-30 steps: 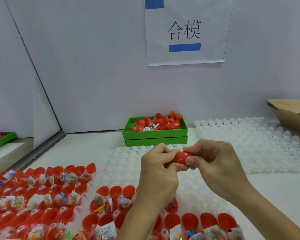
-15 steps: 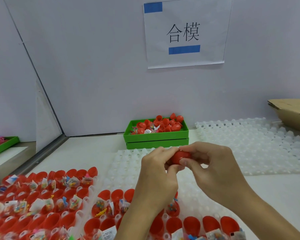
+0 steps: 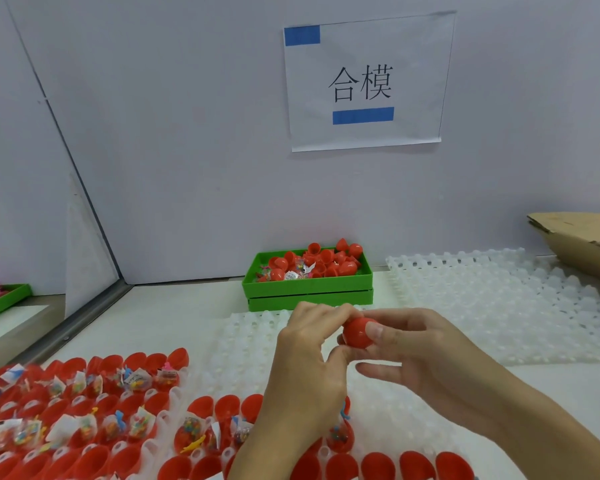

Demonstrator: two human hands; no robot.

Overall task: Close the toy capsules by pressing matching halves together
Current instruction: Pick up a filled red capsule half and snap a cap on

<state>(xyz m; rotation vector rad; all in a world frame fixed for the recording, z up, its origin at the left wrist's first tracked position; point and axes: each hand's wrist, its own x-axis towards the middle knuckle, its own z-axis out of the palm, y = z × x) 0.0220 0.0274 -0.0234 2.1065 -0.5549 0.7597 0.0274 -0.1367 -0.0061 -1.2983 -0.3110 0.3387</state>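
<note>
A red toy capsule is held in mid-air between both hands, above a white dimpled tray. My left hand pinches its left side with the fingertips. My right hand grips its right side, thumb across the front. The capsule looks joined into one rounded shape; its seam is hidden by fingers. Below, several open red capsule halves stand in the tray's cells, many holding small bagged toys.
A green tray piled with red capsules sits at the back against the wall. More white dimpled trays lie to the right, beside a cardboard box. Another green tray shows at far left behind a partition.
The view has tilted up slightly. Both hands stayed together on the capsule, and the right thumb has slid across its front.
</note>
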